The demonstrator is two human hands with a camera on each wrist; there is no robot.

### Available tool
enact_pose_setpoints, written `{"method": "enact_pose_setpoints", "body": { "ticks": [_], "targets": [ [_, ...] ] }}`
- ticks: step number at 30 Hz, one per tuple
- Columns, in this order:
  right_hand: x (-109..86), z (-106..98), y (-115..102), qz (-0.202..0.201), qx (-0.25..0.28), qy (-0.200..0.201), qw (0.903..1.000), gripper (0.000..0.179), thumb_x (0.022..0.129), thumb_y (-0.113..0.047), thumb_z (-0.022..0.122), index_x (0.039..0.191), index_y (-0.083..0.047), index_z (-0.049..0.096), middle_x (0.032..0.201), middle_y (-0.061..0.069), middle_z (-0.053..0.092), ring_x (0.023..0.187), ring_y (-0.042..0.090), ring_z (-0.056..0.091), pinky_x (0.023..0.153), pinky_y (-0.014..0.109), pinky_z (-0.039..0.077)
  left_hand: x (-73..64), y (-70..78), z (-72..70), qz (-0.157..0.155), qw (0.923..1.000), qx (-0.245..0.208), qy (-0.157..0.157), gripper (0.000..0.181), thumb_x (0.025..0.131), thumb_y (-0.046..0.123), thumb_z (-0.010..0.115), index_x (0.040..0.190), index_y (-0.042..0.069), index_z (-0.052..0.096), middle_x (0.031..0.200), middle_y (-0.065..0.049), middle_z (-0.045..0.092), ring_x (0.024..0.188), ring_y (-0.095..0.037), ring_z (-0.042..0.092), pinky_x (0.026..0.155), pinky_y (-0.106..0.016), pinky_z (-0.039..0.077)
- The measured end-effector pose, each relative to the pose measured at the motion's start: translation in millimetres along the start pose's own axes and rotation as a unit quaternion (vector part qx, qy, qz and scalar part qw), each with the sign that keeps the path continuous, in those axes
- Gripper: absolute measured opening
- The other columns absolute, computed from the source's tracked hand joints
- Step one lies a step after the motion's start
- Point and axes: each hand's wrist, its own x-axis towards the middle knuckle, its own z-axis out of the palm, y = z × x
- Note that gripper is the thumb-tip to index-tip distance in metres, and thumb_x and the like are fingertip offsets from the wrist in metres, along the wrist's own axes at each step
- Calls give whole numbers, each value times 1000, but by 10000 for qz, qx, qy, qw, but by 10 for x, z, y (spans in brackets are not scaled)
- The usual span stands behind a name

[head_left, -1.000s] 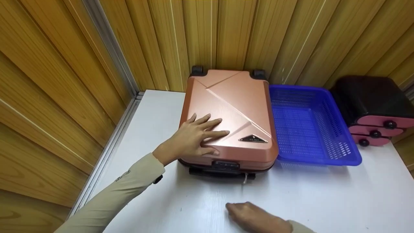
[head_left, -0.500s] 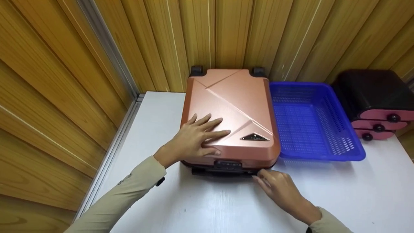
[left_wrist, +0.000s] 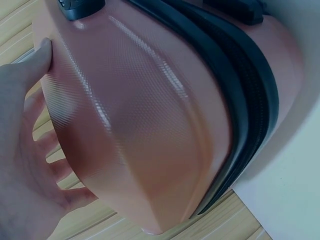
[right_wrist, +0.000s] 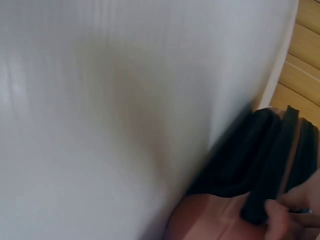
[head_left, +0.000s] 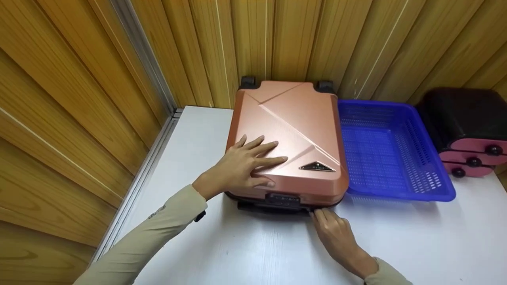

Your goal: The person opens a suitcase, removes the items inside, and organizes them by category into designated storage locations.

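A rose-pink hard-shell suitcase point(head_left: 295, 118) lies flat on the white table, wheels toward the back wall. Its combination lock point(head_left: 282, 199) and black carry handle point(head_left: 253, 207) face the front. My left hand point(head_left: 239, 164) rests on the lid's front left with fingers spread. In the left wrist view, the black zipper band point(left_wrist: 252, 95) runs round the suitcase's side. At the front edge, right of the lock, my right hand point(head_left: 334, 233) has its fingers curled, pinching the zipper pull point(head_left: 310, 212), which is mostly hidden. The right wrist view shows its fingertips beside the handle point(right_wrist: 272, 170).
Close against the suitcase's right side is a blue plastic basket point(head_left: 400, 196). Beyond it stands a black drawer box point(head_left: 471, 111) with pink drawer fronts and round black knobs. Wood-panelled walls point(head_left: 293, 39) close off the back and left.
My right hand has moved up from the table in front to the suitcase's front edge and taken hold of the zipper pull. The left hand keeps its place on the lid.
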Motion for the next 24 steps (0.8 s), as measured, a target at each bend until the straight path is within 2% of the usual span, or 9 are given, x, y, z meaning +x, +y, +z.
{"method": "enact_pose_setpoints", "body": {
  "ticks": [4,7,12,17,19,20,22,24],
  "targets": [
    [-20,76,104,-594,92,438,9972,39,114,-15,43,81,-2,61,68,3,50,51,17,46,39,30,39,5,-7,5,50,10000,-4,30,66,95,63,64,153,34,55,163,-8,46,150,-43,41,116,-72,31],
    [-36,87,175,-921,187,553,9940,36,112,-11,45,85,2,64,71,4,52,53,17,47,43,30,41,4,-10,1,30,10000,13,-10,66,95,64,63,154,35,54,164,-7,45,150,-42,41,116,-72,31],
    [-12,36,218,-1070,280,536,9924,33,110,-9,47,89,5,67,75,5,54,59,16,48,44,26,43,-2,-8,-17,8,10000,31,-18,66,95,64,63,154,35,54,164,-7,45,150,-43,40,117,-72,30],
    [19,-51,123,-500,241,188,9983,35,109,-13,43,93,2,69,84,8,60,67,19,56,43,26,48,4,-18,-40,4,9999,137,10,67,95,64,63,155,35,53,164,-7,44,150,-43,40,117,-71,30],
    [21,-82,61,-186,298,-47,9994,36,112,-15,42,93,2,67,81,6,60,64,18,59,43,27,48,7,-21,-37,-9,9999,143,25,66,96,64,63,154,35,53,164,-7,44,150,-42,40,118,-71,30],
    [19,-100,26,-24,373,-201,9991,29,111,-12,47,93,2,65,78,5,60,61,16,59,43,27,49,8,-20,-34,-7,9999,140,30,66,95,64,63,154,35,53,164,-7,45,150,-42,40,118,-71,30],
    [26,-149,-49,365,667,-586,9954,14,106,-4,58,93,1,63,74,3,61,58,12,60,45,24,49,10,-13,-22,-5,10000,97,8,66,95,64,63,154,35,53,165,-7,44,151,-42,40,118,-71,29],
    [53,-209,-121,875,1222,-1096,9825,7,99,6,66,96,0,62,72,1,62,57,5,58,46,20,48,12,-3,-6,21,10000,79,-8,67,96,65,63,155,35,53,165,-7,44,151,-42,40,118,-71,29]
  ]
}}
